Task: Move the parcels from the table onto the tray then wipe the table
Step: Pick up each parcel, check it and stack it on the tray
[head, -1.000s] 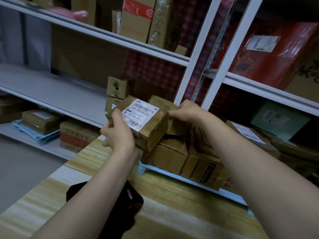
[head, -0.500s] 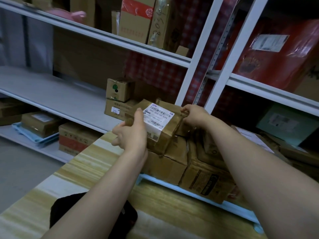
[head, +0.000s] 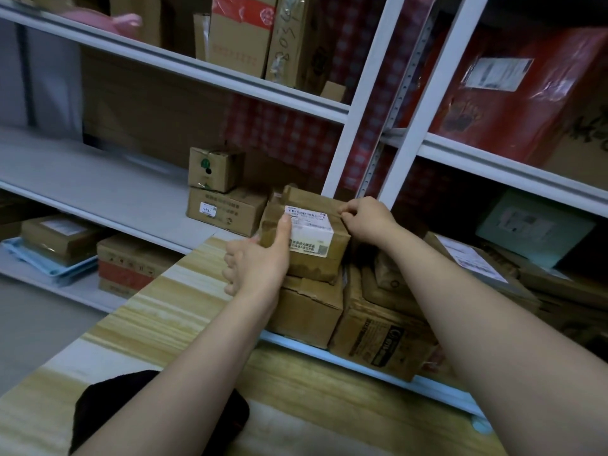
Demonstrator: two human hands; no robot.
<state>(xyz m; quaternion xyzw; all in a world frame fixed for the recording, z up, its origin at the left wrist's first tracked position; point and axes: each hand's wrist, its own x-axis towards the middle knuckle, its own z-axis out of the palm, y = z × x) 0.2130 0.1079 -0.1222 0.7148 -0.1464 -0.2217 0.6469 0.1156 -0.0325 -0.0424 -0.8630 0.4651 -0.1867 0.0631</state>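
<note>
A brown taped parcel with a white label sits on top of a stack of cardboard boxes. The stack stands in a pale blue tray at the far side of the wooden table. My left hand grips the parcel's left side, thumb laid across its top by the label. At the parcel's far right corner my right hand pinches the edge with curled fingers. A black cloth lies on the table near me, partly hidden under my left forearm.
White metal shelving rises right behind the tray, its posts close to my right hand. Two small boxes are stacked on the shelf to the left. More parcels crowd the right, and another blue tray with a box sits low left.
Both hands have carried the labelled parcel forward and down from a tilted, lifted position. It now lies flat on the stack in the tray.
</note>
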